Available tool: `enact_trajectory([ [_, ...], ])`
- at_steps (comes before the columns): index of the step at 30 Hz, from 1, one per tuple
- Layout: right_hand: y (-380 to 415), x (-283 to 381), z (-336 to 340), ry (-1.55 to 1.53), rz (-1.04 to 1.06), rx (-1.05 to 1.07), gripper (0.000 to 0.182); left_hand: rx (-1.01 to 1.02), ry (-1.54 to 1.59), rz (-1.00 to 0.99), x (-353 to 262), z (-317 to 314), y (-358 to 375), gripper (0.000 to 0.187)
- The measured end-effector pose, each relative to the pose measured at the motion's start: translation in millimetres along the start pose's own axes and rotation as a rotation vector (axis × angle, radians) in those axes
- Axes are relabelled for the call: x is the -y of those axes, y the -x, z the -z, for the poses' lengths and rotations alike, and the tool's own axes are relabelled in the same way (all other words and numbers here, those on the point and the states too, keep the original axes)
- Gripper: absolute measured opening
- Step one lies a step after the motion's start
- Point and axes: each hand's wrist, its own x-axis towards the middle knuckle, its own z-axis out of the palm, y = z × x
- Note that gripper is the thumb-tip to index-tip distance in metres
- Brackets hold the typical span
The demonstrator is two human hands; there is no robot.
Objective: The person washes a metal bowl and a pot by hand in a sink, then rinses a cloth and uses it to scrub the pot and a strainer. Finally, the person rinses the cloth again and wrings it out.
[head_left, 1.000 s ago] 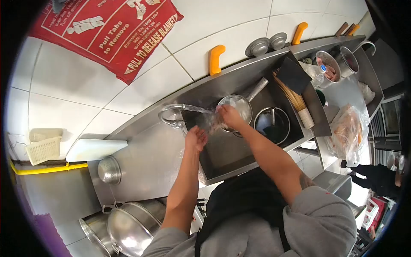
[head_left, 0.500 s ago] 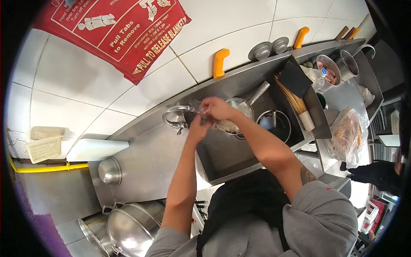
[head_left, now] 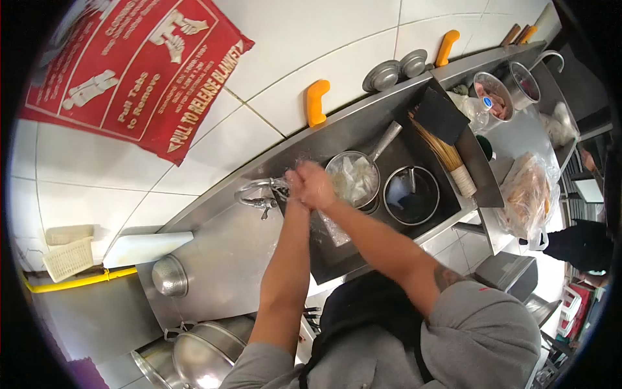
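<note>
Both hands have dropped from the raised position of half a second ago and now meet lower, right at the tap [head_left: 259,191], with the view swung a little so the red fire-blanket pouch [head_left: 139,68] fills more of the wall.

From the head camera, the right hand [head_left: 317,187] and left hand [head_left: 293,185] are pressed together just beside the spout, over the near corner of the sink [head_left: 337,249]; they seem to clutch a scrap of clear plastic film [head_left: 334,227] that trails below them, though glare makes that hard to confirm. Holding it at the spout keeps any run-off falling into the basin rather than onto the desk [head_left: 220,253].

Inside the sink, just beyond the tap, a long-handled strainer [head_left: 353,178] holds pale, crumpled material, and a round pot [head_left: 411,194] next to it looks dark and nearly empty. A bundle of bamboo sticks [head_left: 444,152] leans over the far end of the sink. Well beyond the tap, a metal bowl [head_left: 494,97] holds pinkish pieces and a clear bag [head_left: 525,198] sits full. On the near side of the tap stand an upturned steel bowl [head_left: 170,275] and a big lidded pot [head_left: 201,353].
</note>
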Motion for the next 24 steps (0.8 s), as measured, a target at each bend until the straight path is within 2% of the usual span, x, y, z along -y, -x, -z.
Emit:
enact_trajectory([
  [1, -10, -17, 7, 0.019, -0.010, -0.056, 0.037, -0.025, -0.014, 0.009, -1, -1, 2, 0.024],
  [2, -14, -30, 25, 0.008, -0.063, 0.082, 0.040, 0.020, -0.063, 0.006, -9, 9, 4, 0.026],
  [4, -9, -61, 46, 0.073, 0.016, 0.403, 0.042, 0.118, -0.157, -0.009, -25, 20, 4, 0.031],
  [5, -8, -74, 51, 0.105, 0.057, 0.568, 0.043, 0.045, -0.073, 0.008, -25, 20, 5, 0.031],
  [6, -11, -79, 55, 0.041, -0.177, 0.821, 0.043, -0.030, 0.011, 0.028, -26, 15, 12, 0.031],
  [8, -1, -40, 52, -0.623, -0.299, 0.503, 0.039, -0.106, 0.099, -0.002, -16, 21, 3, 0.030],
  [10, 11, -9, 27, -0.734, -0.274, 0.226, 0.035, -0.123, 0.111, -0.099, 15, 52, -23, 0.029],
  [12, 20, 7, -1, -0.321, -0.133, 0.034, 0.030, -0.148, 0.099, -0.031, 15, 29, -15, 0.030],
  [15, 7, -19, 0, -0.089, -0.048, -0.015, 0.026, -0.193, 0.086, 0.053, -3, -26, 11, 0.031],
  [16, 5, -32, -1, -0.009, -0.119, -0.101, 0.038, -0.200, 0.080, 0.082, -5, -36, 13, 0.031],
  [19, 16, -101, 8, -0.050, -0.056, 0.244, 0.046, -0.071, 0.028, 0.050, -27, -18, 13, 0.031],
  [20, 17, -110, 20, 0.033, -0.172, 0.563, 0.041, 0.003, 0.041, 0.032, -36, -24, 22, 0.030],
  [23, 23, -63, 40, -1.113, -0.460, 0.300, 0.038, -0.132, 0.061, 0.066, -26, 2, 12, 0.029],
  [24, 17, -43, 41, -1.047, -0.311, 0.280, 0.037, -0.159, 0.078, 0.003, -5, 36, -16, 0.033],
])
